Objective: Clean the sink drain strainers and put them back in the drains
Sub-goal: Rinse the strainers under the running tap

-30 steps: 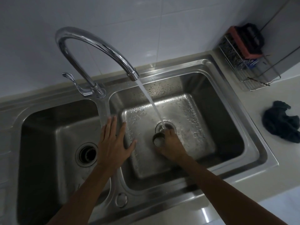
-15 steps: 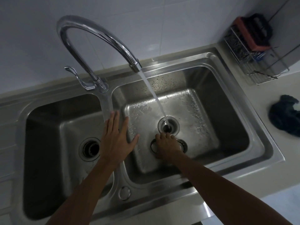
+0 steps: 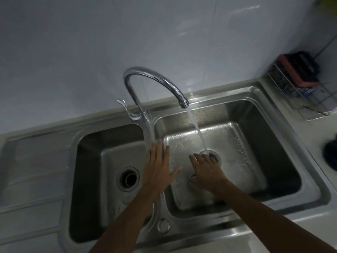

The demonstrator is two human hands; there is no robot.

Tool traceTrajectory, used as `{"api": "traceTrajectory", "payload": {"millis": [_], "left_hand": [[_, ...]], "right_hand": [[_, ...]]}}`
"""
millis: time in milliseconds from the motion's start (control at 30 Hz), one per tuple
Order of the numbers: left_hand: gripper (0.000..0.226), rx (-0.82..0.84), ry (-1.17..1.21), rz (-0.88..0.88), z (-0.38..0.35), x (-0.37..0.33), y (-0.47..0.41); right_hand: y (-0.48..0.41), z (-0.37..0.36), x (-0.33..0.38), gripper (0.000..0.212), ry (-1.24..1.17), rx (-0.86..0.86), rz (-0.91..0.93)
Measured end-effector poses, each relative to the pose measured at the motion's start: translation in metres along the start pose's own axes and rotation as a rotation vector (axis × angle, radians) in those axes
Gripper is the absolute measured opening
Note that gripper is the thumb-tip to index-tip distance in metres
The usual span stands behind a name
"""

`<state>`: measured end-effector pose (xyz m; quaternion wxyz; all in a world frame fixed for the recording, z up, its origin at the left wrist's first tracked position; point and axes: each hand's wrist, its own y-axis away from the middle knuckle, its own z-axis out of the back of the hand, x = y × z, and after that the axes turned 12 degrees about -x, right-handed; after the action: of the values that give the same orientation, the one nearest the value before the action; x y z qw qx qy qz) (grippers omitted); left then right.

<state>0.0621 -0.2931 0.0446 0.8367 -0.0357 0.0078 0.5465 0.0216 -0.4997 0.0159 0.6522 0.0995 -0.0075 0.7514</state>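
Water runs from the chrome faucet [image 3: 155, 79] into the right drain [image 3: 213, 155] of the double steel sink [image 3: 255, 92]. My right hand [image 3: 206, 170] is low in the right basin, fingers spread and reaching the drain's rim. A metal strainer [image 3: 192, 178] lies blurred on the basin floor, mostly hidden under that hand's palm and thumb. My left hand [image 3: 158, 168] rests flat and open on the divider between the basins. The left drain [image 3: 128, 178] shows as a dark open hole.
A wire rack [image 3: 299, 106] with a red-and-black sponge stands at the back right corner. A dark cloth [image 3: 331, 154] lies on the counter at the right edge. A ribbed drainboard [image 3: 36, 161] is left of the sink.
My right hand lowered the strainer from under the water stream to the basin floor, then spread its fingers toward the right drain. The left hand stayed on the divider.
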Motion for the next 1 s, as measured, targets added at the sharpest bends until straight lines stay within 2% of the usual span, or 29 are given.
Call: {"api": "traceTrajectory", "payload": {"millis": [233,400,533,667,1000], "left_hand": [[0.103,-0.149,-0.02,0.082,0.059,0.037,-0.045],[0.103,-0.296,-0.043,0.178,0.094,0.083,-0.076],[0.117,-0.213,0.018,0.299,0.099,0.12,-0.112],[0.124,-0.112,0.071,0.296,0.091,0.132,-0.133],[0.118,-0.156,0.1,0.311,0.092,0.125,-0.137]], "right_hand": [[-0.032,0.057,0.028,0.093,0.011,-0.114,0.061],[-0.048,0.08,0.055,0.087,0.015,-0.194,0.139],[-0.049,0.087,0.061,0.08,0.012,-0.233,0.159],[-0.039,0.088,0.056,0.083,0.033,-0.197,0.132],[-0.018,0.095,0.047,0.084,0.084,-0.148,0.124]]}}
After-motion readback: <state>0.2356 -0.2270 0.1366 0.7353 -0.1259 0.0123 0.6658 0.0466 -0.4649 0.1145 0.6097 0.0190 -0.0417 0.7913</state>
